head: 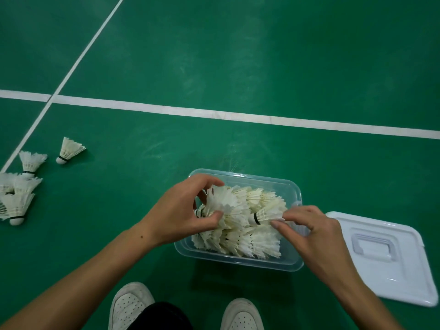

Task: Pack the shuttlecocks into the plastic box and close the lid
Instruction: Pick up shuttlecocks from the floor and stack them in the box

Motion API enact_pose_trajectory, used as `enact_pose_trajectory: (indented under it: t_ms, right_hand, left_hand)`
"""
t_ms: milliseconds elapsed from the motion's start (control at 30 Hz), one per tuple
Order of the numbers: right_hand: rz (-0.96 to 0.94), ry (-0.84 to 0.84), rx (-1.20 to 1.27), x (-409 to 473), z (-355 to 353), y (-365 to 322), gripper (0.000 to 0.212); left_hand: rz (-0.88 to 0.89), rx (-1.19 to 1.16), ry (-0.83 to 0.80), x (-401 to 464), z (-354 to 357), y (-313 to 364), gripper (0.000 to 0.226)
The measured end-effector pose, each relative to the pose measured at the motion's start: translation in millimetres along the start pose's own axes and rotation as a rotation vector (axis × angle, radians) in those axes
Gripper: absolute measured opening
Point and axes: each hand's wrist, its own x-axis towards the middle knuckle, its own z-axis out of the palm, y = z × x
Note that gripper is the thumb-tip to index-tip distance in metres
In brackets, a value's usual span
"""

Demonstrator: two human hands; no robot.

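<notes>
Green court floor (238, 67), both hands gripping shuttlecocks (238, 236) inside plastic box (295, 263)

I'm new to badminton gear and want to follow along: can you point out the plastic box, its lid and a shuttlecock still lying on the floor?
plastic box (238, 259): head view, near clear wall.
lid (392, 277): head view, flat white panel below the handle.
loose shuttlecock (69, 150): head view, feather skirt.

I see a green court floor (238, 55) crossed by white lines (214, 113). On it sits the clear plastic box (238, 259), with its white lid (390, 265) lying flat just to the right. Loose shuttlecocks (21, 186) lie at far left, and two white shoes (131, 303) stand at the bottom edge.
</notes>
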Motion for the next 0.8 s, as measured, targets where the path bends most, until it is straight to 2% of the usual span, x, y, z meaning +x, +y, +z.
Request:
enact_pose_trajectory:
  t_ms: [133,267,367,567,667,733,800]
  right_hand:
    - [0.002,0.013,0.013,3,21,-7,0.024]
    - [0.091,-0.091,0.050,15,36,-9,0.010]
    - [0.177,-0.224,0.066,23,47,-9,0.023]
    - [0.230,-0.327,0.120,28,43,-11,0.040]
    - [0.272,-0.322,0.161,27,20,-12,0.017]
    - [0.259,-0.284,0.100,24,2,-14,0.032]
    - [0.215,-0.200,0.132,24,-14,-21,0.036]
  left_hand:
    - [0.027,0.026,0.020,0,7,2,0.055]
    - [0.017,0.025,0.012,-1,10,0,0.059]
    - [0.012,0.051,-0.003,-1,12,-4,0.060]
    - [0.000,0.040,-0.019,-4,14,-3,0.071]
    - [0.007,0.010,0.002,-4,10,2,0.077]
    - [0.032,-0.014,0.025,-2,7,7,0.076]
    - [0.065,-0.028,0.051,5,5,16,0.073]
